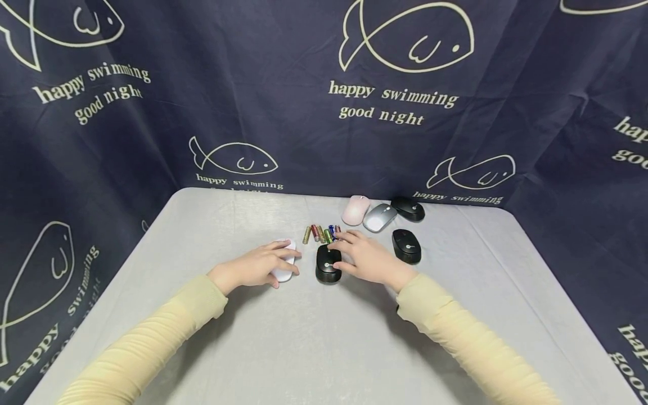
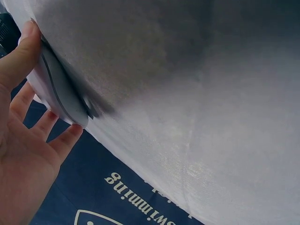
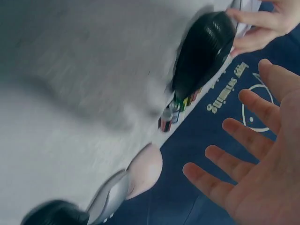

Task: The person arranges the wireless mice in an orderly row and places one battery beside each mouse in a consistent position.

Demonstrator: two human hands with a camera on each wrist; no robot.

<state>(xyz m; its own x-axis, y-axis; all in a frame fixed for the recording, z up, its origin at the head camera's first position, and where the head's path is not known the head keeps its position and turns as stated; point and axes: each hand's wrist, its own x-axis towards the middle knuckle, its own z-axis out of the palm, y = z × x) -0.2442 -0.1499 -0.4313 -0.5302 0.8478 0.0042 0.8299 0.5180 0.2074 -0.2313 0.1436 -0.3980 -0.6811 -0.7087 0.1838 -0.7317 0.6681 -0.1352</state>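
Observation:
My left hand [image 1: 260, 264] grips a white computer mouse [image 1: 284, 264] on the table, thumb on one side and fingers spread along the other. The left wrist view shows this white mouse [image 2: 61, 89] edge-on between the thumb and fingertips. Just right of it lies a black mouse [image 1: 329, 261]. Over that black mouse's right side, my right hand [image 1: 367, 259] hovers with fingers spread and nothing held. A gap separates the right fingers [image 3: 253, 136] from the black mouse [image 3: 204, 51] in the right wrist view.
Several small batteries [image 1: 320, 234] lie in a row behind the black mouse. Farther right are a pink mouse [image 1: 356, 210], a silver mouse [image 1: 379, 217], another black mouse [image 1: 408, 208] at the back, and one more black mouse [image 1: 406, 246] nearer. A dark printed curtain [image 1: 314, 152] borders the table.

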